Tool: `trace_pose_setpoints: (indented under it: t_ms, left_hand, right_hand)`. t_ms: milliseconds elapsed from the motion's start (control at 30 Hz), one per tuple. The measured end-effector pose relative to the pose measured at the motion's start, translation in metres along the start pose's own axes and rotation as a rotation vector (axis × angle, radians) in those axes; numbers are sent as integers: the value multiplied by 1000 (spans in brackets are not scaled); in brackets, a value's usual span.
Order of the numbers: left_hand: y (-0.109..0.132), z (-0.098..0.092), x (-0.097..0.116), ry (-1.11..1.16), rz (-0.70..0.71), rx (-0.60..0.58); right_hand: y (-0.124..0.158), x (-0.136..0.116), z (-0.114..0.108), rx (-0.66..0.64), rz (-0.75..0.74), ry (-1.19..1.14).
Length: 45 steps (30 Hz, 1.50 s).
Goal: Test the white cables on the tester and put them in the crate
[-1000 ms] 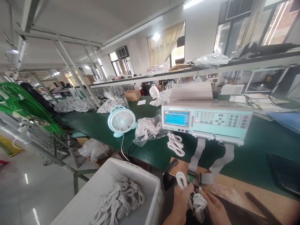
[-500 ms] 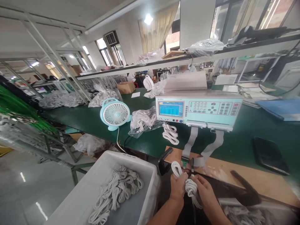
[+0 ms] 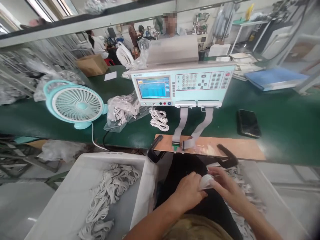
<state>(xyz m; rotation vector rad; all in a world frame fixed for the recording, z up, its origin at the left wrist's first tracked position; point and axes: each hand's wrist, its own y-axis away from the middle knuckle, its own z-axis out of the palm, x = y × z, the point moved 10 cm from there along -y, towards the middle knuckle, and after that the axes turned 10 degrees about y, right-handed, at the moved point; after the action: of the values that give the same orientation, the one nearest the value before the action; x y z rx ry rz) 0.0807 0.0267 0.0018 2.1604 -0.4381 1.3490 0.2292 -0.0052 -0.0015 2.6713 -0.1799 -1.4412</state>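
Note:
Over the lap, a coiled white cable is held between both hands. My left hand is closed round its left side. My right hand grips the right side, with its fingers bent over the top. The cable's ends are hidden by the fingers. Beyond the hands, a green connector board and a small black connector stick out at the front edge of a wooden board. Grey ribbon cables run from them up to a tester with a lit blue screen.
To the left stands a white bin with coiled cables; another bin of cables is at right. Black clamps hold the board. A fan, bagged cables, loose coil and phone lie on the bench.
Both hands have drawn back from the connectors toward the lap, with the coiled cable in them. The view has turned right and down.

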Motion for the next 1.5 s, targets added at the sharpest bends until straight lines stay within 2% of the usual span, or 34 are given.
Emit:
trace_pose_setpoints:
  t_ms: [67,133,200,267,333,433,500,667,733,833,967,1100,1200,1300,1500]
  left_hand:
    - [6,0,4,82,2,4]
    - [13,-7,-3,296,-42,25]
    - [20,-15,-13,531,-72,38]
    - [24,-23,-21,690,-54,68]
    - [26,-30,-27,742,-29,110]
    - [27,-30,-34,736,-45,137]
    - [26,-31,-35,740,-47,161]
    - [24,-41,-41,803,-58,246]
    - [22,-46,-47,817,-97,265]
    - [18,-55,-57,835,-152,312]
    - [8,-55,-64,934,-227,319]
    - [0,-66,-58,981,-149,399]
    - [-4,-71,-52,1004,-91,400]
    - [-5,-76,-49,1005,-45,404]
    - [-1,-91,-45,908,38,522]
  right_hand:
    - [-9,-13,19,-36,-2,-124]
    - [-15,-14,30,-66,31,-223]
    - [-17,-10,34,-80,52,-270]
    - [-16,-10,34,-80,15,-213]
    - [-14,-24,35,-64,-117,-40]
    - [-7,-61,44,-22,-394,269]
    - [-3,-80,52,-4,-519,382]
    - [-1,-100,64,80,-642,439]
    - [-9,-96,67,86,-597,384]
    - [-30,-81,65,139,-426,252]
    - [-56,-67,61,206,-240,45]
    - [-71,-55,73,137,-88,-228]
    - [-75,-49,81,114,-22,-356]
    - [-76,-46,84,111,6,-428]
    - [-77,-45,86,112,35,-513]
